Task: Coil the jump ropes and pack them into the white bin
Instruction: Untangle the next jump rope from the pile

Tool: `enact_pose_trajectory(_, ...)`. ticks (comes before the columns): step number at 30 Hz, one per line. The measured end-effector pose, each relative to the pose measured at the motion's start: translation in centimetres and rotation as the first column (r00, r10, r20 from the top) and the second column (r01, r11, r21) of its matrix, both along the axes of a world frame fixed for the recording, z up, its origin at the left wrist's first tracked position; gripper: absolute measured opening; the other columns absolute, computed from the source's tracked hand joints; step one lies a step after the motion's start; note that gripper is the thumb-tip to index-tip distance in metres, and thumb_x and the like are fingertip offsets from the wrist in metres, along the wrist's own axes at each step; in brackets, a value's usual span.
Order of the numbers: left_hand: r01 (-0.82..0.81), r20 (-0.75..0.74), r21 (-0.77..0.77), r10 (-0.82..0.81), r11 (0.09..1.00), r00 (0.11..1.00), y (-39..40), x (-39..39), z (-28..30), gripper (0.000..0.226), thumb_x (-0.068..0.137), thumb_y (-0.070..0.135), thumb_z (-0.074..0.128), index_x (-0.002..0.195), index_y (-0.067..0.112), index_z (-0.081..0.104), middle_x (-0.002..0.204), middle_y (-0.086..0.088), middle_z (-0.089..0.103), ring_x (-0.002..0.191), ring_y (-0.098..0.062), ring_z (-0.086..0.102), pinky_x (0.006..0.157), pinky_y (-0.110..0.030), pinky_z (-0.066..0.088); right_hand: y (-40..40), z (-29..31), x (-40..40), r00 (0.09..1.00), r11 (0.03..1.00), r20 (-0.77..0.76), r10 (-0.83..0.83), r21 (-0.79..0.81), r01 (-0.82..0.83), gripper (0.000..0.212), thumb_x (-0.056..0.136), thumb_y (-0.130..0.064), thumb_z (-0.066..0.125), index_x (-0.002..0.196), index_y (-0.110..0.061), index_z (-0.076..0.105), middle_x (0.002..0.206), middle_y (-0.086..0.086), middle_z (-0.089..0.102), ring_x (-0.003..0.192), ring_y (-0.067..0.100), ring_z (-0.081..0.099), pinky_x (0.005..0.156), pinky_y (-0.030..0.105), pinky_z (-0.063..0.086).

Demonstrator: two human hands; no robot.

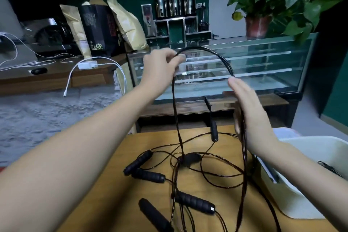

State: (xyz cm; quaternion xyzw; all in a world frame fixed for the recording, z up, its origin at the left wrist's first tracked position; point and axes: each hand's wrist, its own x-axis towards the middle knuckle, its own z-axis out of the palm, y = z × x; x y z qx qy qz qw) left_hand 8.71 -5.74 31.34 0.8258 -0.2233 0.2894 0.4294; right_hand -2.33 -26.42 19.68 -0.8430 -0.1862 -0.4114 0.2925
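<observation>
A tan wooden worktop (116, 192) fills the lower middle of the view, and behind it stands a long glass display case (263, 66) on a dark wooden base. To the left lies a grey shaggy rug (47, 118), with a brown side counter (56, 79) above it carrying kraft paper bags (124, 22), a black bag (98, 28) and a white charger with its cable (88, 65). A leafy potted plant (271, 0) sits on top of the display case at the right, and three steel dispensers (175, 3) stand on a rack further back.

The white bin (308, 171) stands at the right edge of the worktop, just beside the tangle of ropes; something dark lies inside it, too little in view to name.

The left hand (162, 66) is raised above the worktop, its grip clamped on the black jump rope cord (211, 51), pinched between thumb and fingers. From there the cord arcs over to the right hand (250, 117), which is held flat and upright with straight fingers, grip apart, while several strands of cord run down along its palm side. A further strand drops from the left hand to the worktop.

Below, more thin cords (212, 165) sprawl in loose loops across the worktop. Among them lie black ribbed handles: two touching at the left (143, 167), one nearer the middle (194, 202), one at the bottom edge (154, 214). Another handle (214, 132) hangs upright near the far edge.
</observation>
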Motion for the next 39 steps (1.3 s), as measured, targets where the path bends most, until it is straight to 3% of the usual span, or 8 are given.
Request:
enact_pose_trajectory(5, -0.003, 0.132, 0.049, -0.003, 0.999, 0.991, -0.8, -0.3, 2.7, 0.005, 0.09, 0.024, 0.076, 0.086, 0.023, 0.075, 0.065, 0.012, 0.068, 0.051, 0.004, 0.058, 0.069, -0.022, 0.053, -0.4, -2.4, 2.3, 0.895, 0.875, -0.412, -0.17, -0.481, -0.056, 0.106, 0.07, 0.026, 0.051, 0.158, -0.024, 0.021, 0.166, -0.009, 0.001, 0.153, 0.015, 0.011, 0.119, 0.028, 0.028)
enact_pose_trajectory(10, 0.081, 0.148, 0.072, -0.091, 0.994, 0.985, -1.9, -1.0, 2.2, 0.014, 0.089, 0.009, 0.071, 0.084, 0.022, 0.074, 0.069, 0.012, 0.07, 0.067, -0.005, 0.067, 0.074, -0.026, 0.058, 2.8, -2.2, 3.9, 0.644, 0.969, -0.764, 0.017, -0.148, -0.2, 0.088, 0.089, 0.0, 0.054, 0.16, -0.024, 0.006, 0.167, -0.004, 0.009, 0.152, 0.012, 0.013, 0.117, 0.021, 0.015)
enact_pose_trajectory(15, 0.216, 0.132, 0.017, -0.216, 0.976, 0.967, -2.3, -2.6, 0.4, 0.017, 0.085, 0.0, 0.07, 0.086, 0.017, 0.075, 0.074, 0.007, 0.074, 0.071, -0.005, 0.072, 0.075, -0.025, 0.06, 7.2, -2.4, 6.9, 0.709, 0.984, -0.692, 0.132, 0.178, -0.009, 0.09, 0.089, -0.052, 0.066, 0.157, -0.02, 0.017, 0.158, 0.008, 0.034, 0.141, 0.026, 0.038, 0.108, 0.034, 0.034)
enact_pose_trajectory(18, 0.245, 0.132, 0.011, -0.244, 0.97, 0.961, -1.7, -3.5, -1.1, 0.018, 0.082, -0.001, 0.072, 0.087, 0.017, 0.076, 0.075, 0.009, 0.075, 0.071, -0.002, 0.072, 0.076, -0.025, 0.06, 8.7, -1.6, 9.5, 0.754, 0.967, -0.655, 0.049, 0.221, 0.129, 0.049, 0.103, -0.048, 0.042, 0.13, -0.011, 0.06, 0.112, 0.011, 0.067, 0.096, 0.027, 0.064, 0.083, 0.035, 0.052)
enact_pose_trajectory(22, 0.172, 0.099, -0.019, -0.169, 0.985, 0.981, 0.7, -3.1, -3.1, 0.02, 0.085, 0.008, 0.076, 0.101, 0.019, 0.077, 0.09, 0.013, 0.075, 0.081, 0.002, 0.07, 0.084, -0.027, 0.059, 9.2, 0.1, 10.9, 0.757, 0.905, -0.649, 0.081, 0.365, 0.217, 0.057, 0.106, -0.044, 0.034, 0.096, -0.004, 0.072, 0.089, 0.01, 0.072, 0.064, 0.023, 0.065, 0.055, 0.028, 0.051)
enact_pose_trajectory(27, 0.081, -0.046, -0.096, -0.086, 0.992, 0.995, 3.1, -2.1, -7.5, 0.053, 0.09, 0.008, 0.069, 0.136, 0.029, 0.056, 0.111, 0.022, 0.066, 0.083, 0.0, 0.071, 0.084, -0.03, 0.059, 8.3, 2.2, 11.9, 0.826, 0.901, -0.562, 0.054, 0.383, 0.201, 0.058, 0.106, -0.045, 0.032, 0.082, -0.012, 0.073, 0.068, -0.003, 0.065, 0.057, 0.016, 0.058, 0.057, 0.028, 0.043)
enact_pose_trajectory(35, 0.139, -0.43, -0.017, -0.133, 0.99, 0.893, 1.4, -0.3, -14.4, 0.054, 0.085, 0.041, 0.077, 0.135, 0.032, 0.058, 0.122, 0.009, 0.068, 0.087, -0.011, 0.071, 0.082, -0.036, 0.06, 7.0, 8.0, 12.1, 0.883, 0.817, -0.408, 0.232, 0.574, 0.05, 0.057, 0.104, -0.047, 0.036, 0.067, -0.015, 0.066, 0.049, -0.01, 0.057, 0.057, 0.014, 0.054, 0.069, 0.037, 0.053)
enact_pose_trajectory(39, 0.154, -0.462, -0.219, -0.241, 0.963, 0.853, -0.1, -0.5, -14.9, 0.034, 0.098, 0.044, 0.062, 0.124, 0.023, 0.067, 0.081, 0.007, 0.069, 0.069, -0.009, 0.061, 0.059, -0.027, 0.046, 6.7, 10.8, 11.2, 0.919, 0.832, -0.323, 0.224, 0.554, -0.009, 0.056, 0.104, -0.05, 0.034, 0.071, -0.018, 0.066, 0.053, -0.009, 0.054, 0.059, 0.013, 0.052, 0.068, 0.035, 0.048)
